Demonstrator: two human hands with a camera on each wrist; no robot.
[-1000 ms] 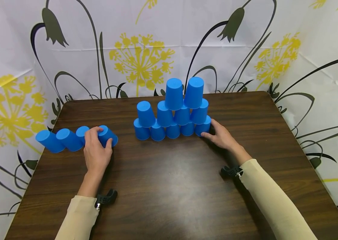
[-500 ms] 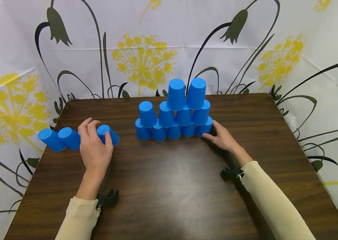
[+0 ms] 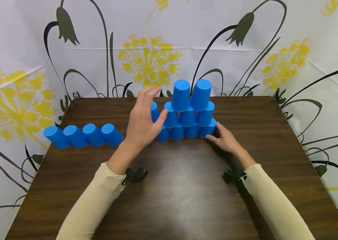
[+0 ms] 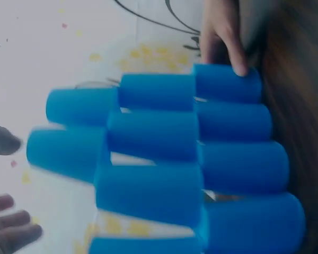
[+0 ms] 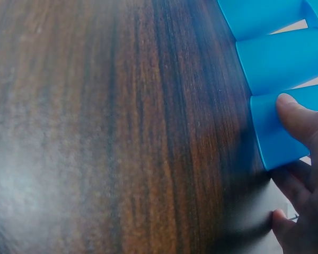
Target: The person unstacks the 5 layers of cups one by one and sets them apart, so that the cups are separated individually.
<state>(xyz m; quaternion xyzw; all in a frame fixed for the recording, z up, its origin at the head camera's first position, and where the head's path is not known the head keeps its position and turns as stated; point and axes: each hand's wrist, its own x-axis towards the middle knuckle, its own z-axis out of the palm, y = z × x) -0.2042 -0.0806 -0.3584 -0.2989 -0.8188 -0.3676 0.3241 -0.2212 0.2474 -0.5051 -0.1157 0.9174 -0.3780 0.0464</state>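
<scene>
Left fingers [image 3: 141, 100] bend loosely, right fingers [image 3: 221, 128] grip

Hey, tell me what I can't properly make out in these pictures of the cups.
Head view: the pyramid's lower left end, hidden by the left hand.
Head view: insides of the four cups in the separate row, covered by their upturned bases.
Left wrist view: the lowest cup in the picture, cut off by the bottom edge.
Right wrist view: part of the right hand, cut off by the right edge.
</scene>
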